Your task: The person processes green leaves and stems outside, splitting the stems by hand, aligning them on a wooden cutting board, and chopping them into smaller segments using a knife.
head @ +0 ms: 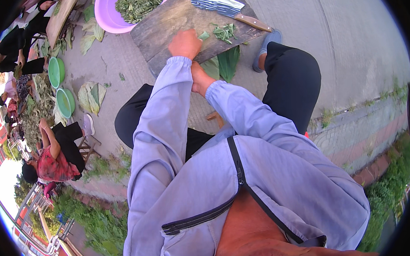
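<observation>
My left hand (185,43) rests curled at the near left part of a worn wooden cutting board (164,22); whether anything is inside it is hidden. My right hand (201,77) lies at the board's near edge, below the left wrist, partly covered by the sleeves, its fingers mostly hidden. Beside the left hand is a small green leaf piece (204,35), and to its right a small heap of cut green leaves (224,33). A cleaver (219,3) with a wooden handle lies across the board's far right. Large green leaves (228,63) show beneath the near edge.
A pink basin (108,15) of chopped leaves (139,6) stands beyond the board. Two green basins (65,102) and a loose leaf bundle (92,97) are on the pavement at left. A person in red (58,156) sits on a stool nearby; other people are farther off.
</observation>
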A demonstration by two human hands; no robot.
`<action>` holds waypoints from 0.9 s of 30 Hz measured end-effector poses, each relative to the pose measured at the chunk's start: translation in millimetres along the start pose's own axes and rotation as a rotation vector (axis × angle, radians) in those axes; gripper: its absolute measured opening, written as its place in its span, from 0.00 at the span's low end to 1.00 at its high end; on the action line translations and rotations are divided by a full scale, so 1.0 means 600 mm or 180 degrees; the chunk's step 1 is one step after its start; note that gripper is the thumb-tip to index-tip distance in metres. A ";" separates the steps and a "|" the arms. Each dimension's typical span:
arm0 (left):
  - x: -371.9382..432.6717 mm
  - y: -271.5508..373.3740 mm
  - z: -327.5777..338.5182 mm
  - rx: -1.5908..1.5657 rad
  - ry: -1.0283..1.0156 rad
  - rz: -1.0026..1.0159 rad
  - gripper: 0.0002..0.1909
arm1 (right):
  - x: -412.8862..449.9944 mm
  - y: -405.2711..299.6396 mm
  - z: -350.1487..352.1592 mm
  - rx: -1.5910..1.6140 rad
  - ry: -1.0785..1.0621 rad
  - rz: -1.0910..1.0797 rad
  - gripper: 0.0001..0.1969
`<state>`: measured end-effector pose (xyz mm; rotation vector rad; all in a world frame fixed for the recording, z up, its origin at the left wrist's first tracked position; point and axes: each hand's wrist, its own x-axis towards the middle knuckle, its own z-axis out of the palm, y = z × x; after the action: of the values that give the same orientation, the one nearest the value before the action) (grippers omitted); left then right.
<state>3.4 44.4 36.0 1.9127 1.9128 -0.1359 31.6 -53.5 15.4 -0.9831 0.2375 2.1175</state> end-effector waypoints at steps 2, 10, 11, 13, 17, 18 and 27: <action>-0.005 0.006 0.007 0.0077 0.0173 0.0105 0.13 | 0.013 0.008 -0.011 0.0428 -0.0085 0.0211 0.16; -0.012 -0.007 0.056 -0.0613 0.1309 0.0260 0.10 | 0.038 0.036 -0.047 0.0079 -0.0467 -0.0289 0.12; -0.016 -0.023 0.059 -0.0590 0.1333 0.0179 0.10 | 0.028 0.039 -0.033 0.0052 -0.0501 -0.0214 0.12; -0.020 -0.018 0.057 -0.0809 0.1097 0.0266 0.08 | 0.022 0.032 -0.037 0.0018 -0.0339 -0.0114 0.12; -0.017 0.002 0.049 -0.0573 0.1071 0.0343 0.08 | 0.040 0.022 -0.046 0.0033 -0.0447 -0.0183 0.11; -0.017 -0.002 0.050 -0.0601 0.1062 0.0332 0.08 | 0.039 0.023 -0.044 0.0020 -0.0422 -0.0169 0.09; -0.003 -0.041 0.059 -0.1451 0.0845 0.0474 0.09 | 0.015 0.029 -0.022 -0.0195 0.0022 0.0078 0.18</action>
<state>-12.5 28.7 -1.1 1.8082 1.7535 0.5759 23.1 -66.4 -2.3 -1.0280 0.1899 2.1552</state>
